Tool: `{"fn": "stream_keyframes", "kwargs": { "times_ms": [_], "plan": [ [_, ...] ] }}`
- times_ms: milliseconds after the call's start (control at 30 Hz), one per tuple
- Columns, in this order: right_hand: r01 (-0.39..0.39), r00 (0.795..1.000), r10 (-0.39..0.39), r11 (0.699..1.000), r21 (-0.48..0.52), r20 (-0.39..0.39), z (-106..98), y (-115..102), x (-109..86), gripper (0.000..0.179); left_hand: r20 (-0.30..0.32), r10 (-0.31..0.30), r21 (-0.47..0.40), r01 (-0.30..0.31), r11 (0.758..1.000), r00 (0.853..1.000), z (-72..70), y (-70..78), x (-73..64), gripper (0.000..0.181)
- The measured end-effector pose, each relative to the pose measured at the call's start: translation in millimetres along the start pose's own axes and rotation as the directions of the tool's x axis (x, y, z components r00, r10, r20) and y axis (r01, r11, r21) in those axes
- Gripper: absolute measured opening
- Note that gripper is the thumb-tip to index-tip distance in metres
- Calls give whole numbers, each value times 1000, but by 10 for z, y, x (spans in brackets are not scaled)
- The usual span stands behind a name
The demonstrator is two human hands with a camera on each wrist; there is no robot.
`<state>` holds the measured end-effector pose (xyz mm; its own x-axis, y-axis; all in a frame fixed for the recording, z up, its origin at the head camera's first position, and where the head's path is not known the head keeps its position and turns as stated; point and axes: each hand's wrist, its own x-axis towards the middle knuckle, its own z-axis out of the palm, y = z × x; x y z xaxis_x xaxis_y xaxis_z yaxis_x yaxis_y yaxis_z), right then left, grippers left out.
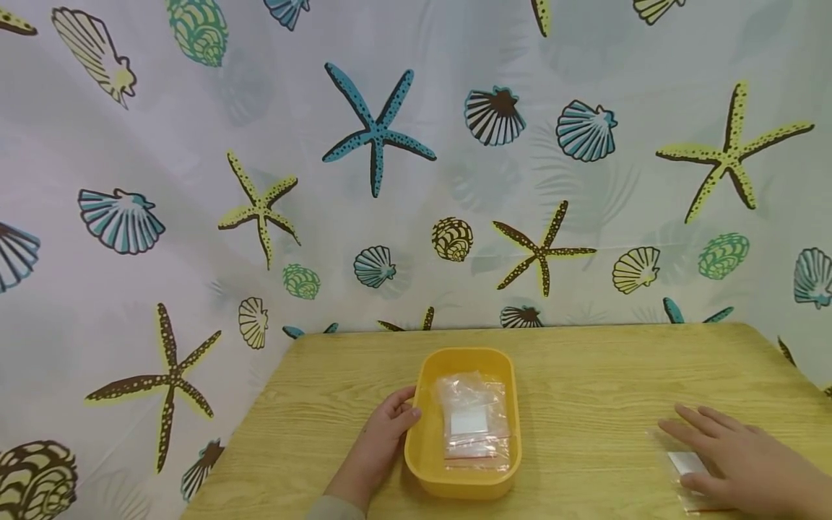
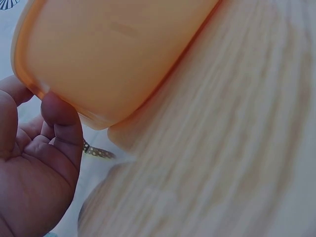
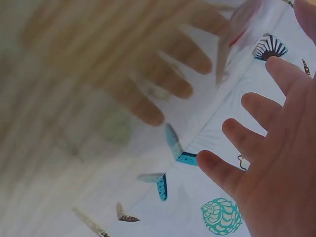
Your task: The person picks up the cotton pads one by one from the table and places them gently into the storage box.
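Note:
A yellow plastic tub [image 1: 419,462] stands near the middle of the table. My left hand [image 1: 383,440] grips its left side, thumb at the rim; the left wrist view shows the thumb [image 2: 61,118] against the tub's outer wall [image 2: 113,59]. Inside the tub lie several clear zip bags [image 1: 477,448], stacked loosely, a white piece showing among them. At the right, my right hand [image 1: 747,458] hovers low with fingers spread over another clear zip bag [image 1: 684,462] with a white piece in it, partly hidden beneath the hand. The right wrist view shows those spread fingers [image 3: 247,138].
The wood-grain table [image 1: 598,390] is glossy and mirrors the right hand. A white curtain [image 1: 455,289] printed with starfish and shells hangs along the table's back edge and both sides.

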<state>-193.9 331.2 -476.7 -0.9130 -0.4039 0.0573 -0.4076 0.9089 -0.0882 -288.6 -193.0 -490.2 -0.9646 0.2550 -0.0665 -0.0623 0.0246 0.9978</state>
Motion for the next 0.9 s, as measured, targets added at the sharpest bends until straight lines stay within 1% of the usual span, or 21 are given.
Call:
{"fn": "stream_keyframes", "kwargs": {
  "times_ms": [167, 333, 433, 633, 900],
  "plan": [
    [1, 997, -6, 997, 75, 74, 51, 130, -63, 78, 11, -1, -12, 2, 1000, 1000, -2, -4, -2, 52],
    [-27, 989, 7, 991, 132, 150, 71, 202, -90, 81, 11, -1, -12, 1, 1000, 1000, -3, 0, 0, 53],
    [-27, 986, 2, 989, 148, 167, 62, 213, -101, 81, 9, 1, -11, -1, 1000, 1000, -3, 7, -2, 53],
    [-24, 985, -1, 990, 138, 175, 69, 191, -119, 79, 8, -1, -10, 1, 1000, 1000, 0, 4, 2, 52],
    [-64, 974, 39, 992, 105, 225, 92, 182, -88, 78, 7, 8, 0, -8, 1000, 1000, -7, -18, 16, 53]
  ]
}}
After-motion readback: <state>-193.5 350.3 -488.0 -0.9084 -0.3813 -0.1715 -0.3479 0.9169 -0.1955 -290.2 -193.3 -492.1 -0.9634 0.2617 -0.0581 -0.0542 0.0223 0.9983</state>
